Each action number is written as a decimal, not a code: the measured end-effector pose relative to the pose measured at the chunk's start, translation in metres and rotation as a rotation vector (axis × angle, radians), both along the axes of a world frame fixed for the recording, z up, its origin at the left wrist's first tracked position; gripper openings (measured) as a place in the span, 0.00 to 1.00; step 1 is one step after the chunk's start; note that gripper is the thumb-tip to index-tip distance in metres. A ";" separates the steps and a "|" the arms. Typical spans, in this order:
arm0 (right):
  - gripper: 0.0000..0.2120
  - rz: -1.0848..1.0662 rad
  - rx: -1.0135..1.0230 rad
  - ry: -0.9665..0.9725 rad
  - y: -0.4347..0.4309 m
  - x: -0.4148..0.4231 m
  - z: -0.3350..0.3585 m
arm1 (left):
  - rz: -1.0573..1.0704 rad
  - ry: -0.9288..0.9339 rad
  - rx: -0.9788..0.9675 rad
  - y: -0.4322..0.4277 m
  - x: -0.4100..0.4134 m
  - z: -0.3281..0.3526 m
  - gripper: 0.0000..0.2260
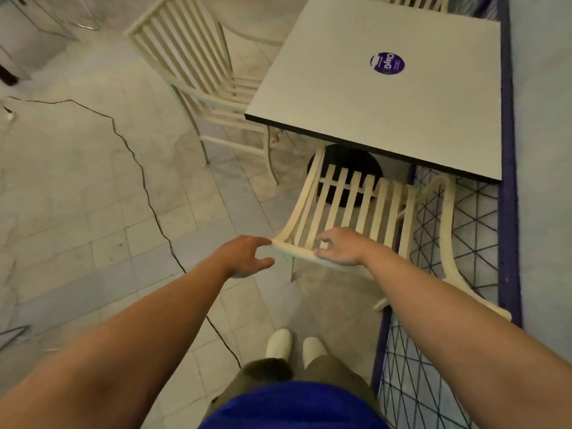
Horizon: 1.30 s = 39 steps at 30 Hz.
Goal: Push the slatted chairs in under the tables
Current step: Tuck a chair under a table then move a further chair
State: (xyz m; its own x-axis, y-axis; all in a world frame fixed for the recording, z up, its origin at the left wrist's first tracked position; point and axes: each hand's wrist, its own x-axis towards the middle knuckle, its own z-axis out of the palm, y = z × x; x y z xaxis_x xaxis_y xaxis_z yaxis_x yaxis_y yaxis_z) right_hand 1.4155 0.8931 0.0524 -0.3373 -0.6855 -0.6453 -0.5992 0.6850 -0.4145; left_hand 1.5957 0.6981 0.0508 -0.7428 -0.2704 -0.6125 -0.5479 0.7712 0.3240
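Note:
A cream slatted chair [356, 205] stands in front of me with its back toward me and its seat partly under the white square table [325, 97]. My right hand [342, 247] lies on the chair's top rail, with fingers and thumb curled round it. My left hand [247, 257] hovers at the rail's left end with fingers spread; its fingertips just touch the corner. A second slatted chair [192, 66] stands at the table's left side with its seat partly under the top. The top of a third chair [418, 1] shows beyond the table's far edge.
A purple-framed wire mesh barrier [464, 243] runs along the right, close to the near chair. The table's black round base [349, 162] sits under it. A black cable [145, 187] snakes over the tiled floor on the left. My white shoes [294, 345] stand just behind the chair.

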 end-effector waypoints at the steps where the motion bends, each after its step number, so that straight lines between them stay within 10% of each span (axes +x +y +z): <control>1: 0.29 0.027 -0.011 -0.002 -0.012 0.001 0.001 | 0.020 -0.025 -0.002 -0.008 0.005 0.001 0.28; 20: 0.28 0.380 0.058 0.012 -0.262 0.049 -0.017 | 0.307 -0.041 0.119 -0.188 0.069 -0.004 0.28; 39: 0.28 0.121 0.003 -0.059 -0.551 -0.030 -0.006 | 0.212 -0.005 0.132 -0.510 -0.029 0.009 0.26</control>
State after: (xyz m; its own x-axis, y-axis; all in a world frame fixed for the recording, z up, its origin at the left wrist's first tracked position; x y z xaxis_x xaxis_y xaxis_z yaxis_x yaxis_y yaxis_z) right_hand 1.3860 0.3426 0.0467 -0.2141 -0.7170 -0.6634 -0.6520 0.6106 -0.4495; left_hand 1.5667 0.1886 0.0598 -0.6751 -0.3373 -0.6561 -0.6946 0.5901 0.4114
